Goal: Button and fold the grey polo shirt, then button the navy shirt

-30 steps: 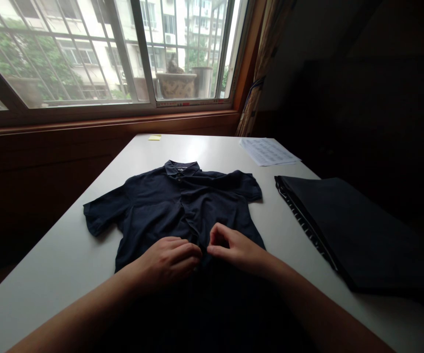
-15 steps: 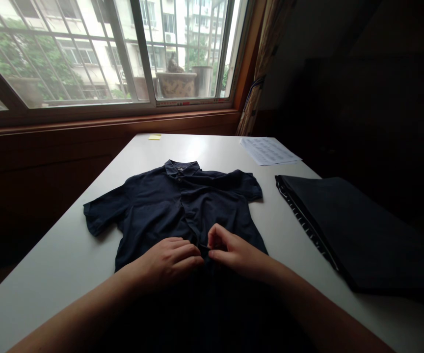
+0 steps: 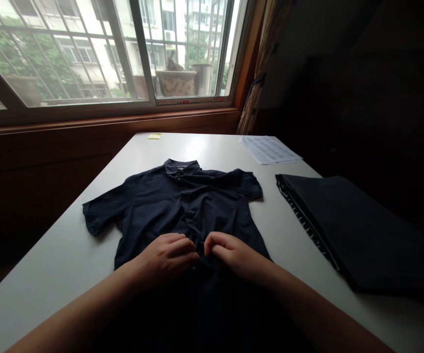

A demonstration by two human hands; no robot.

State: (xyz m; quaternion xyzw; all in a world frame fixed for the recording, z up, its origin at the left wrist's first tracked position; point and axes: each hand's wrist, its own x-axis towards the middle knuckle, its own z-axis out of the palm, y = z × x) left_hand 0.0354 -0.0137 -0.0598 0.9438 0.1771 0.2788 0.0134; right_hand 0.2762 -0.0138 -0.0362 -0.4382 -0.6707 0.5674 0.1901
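A dark navy short-sleeved shirt (image 3: 153,206) lies front up on the white table, its collar pointing toward the window. Both hands are at the lower part of its button placket, close together. My left hand (image 3: 173,255) has its fingers curled and closed on the shirt's front edge. Facing it from the right, my right hand (image 3: 228,252) is also closed, thumb and bent forefinger pinching the shirt cloth. The fingertips are partly hidden, and the cloth beneath the hands is very dark. A small button shows just below the left fingers.
At the right lies a dark folded cover or board (image 3: 348,225) with a row of pale marks along its edge. Printed papers (image 3: 269,149) and a yellow sticky note (image 3: 154,136) are at the far end of the white table (image 3: 68,264). A barred window stands beyond.
My right hand has lowered slightly and its fingers have curled further in. My left hand has shifted a little left. The shirt edge between them has moved slightly.
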